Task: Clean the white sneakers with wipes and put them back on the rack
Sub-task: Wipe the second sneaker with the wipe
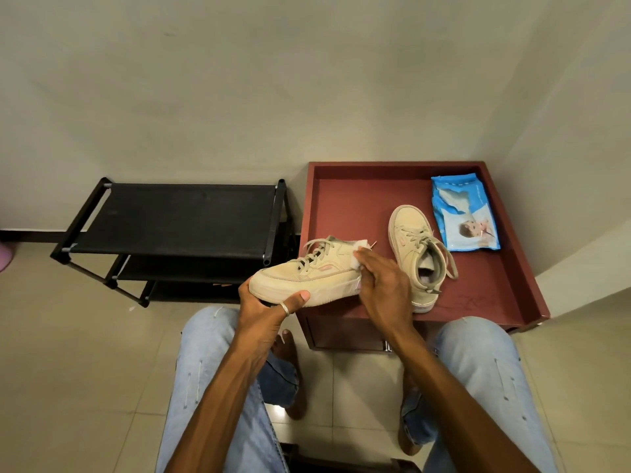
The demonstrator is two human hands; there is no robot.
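While gripping one sneaker (pixel 307 274) in the left hand (pixel 269 312), thumb curled over the sole's edge and fingers tucked under it near the toe, rubbing its heel end with a white wipe (pixel 360 249) bunched under the curled fingers of the right hand (pixel 382 285). Holding that sneaker in the air, roughly level, toe pointing left, just above the front left corner of the red table (pixel 341 206). Leaving the other sneaker (pixel 418 257) standing on the table near the front edge, toe towards the back, just beside the right hand. Keeping the pack of wipes (pixel 464 213) flat along the right edge, close to the back right corner. Sitting with the black rack (pixel 177 216) on the floor off the table's left edge, neither sneaker on it.

Judging from this, working mid-way through the wiping step, on one sneaker of the pair. Likely calling next for turning the sneaker in the left hand to bring unwiped sides up, bracing it firmly against the wipe's push, then taking up the other one, perhaps with a fresh wipe from the pack.
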